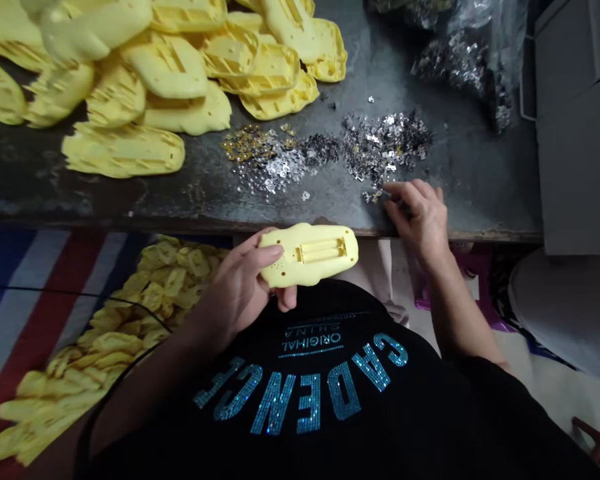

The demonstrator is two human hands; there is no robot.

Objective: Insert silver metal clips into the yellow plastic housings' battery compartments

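Observation:
My left hand [247, 277] grips a yellow plastic shell [325, 270] with a slotted battery compartment and small screw holes, held in front of my body below the table edge. The thumb lies on its upper face and the fingers are underneath. Over the front of the table, my right hand [417, 217] has thumb and index finger close together at the near edge of a heap of small silver metal pieces [380, 143]. Whatever is between those fingertips is too small to make out. Left of that heap lie more silver pieces [280, 167] and some gold-coloured ones [247, 143].
Many yellow shells [170, 67] are piled on the dark table [205, 200] at the back left. A clear plastic bag [470, 60] of metal pieces lies at the back right, near a grey cabinet [575, 147]. More yellow shells [105, 353] fill the space below left, crossed by a black cable [135, 305].

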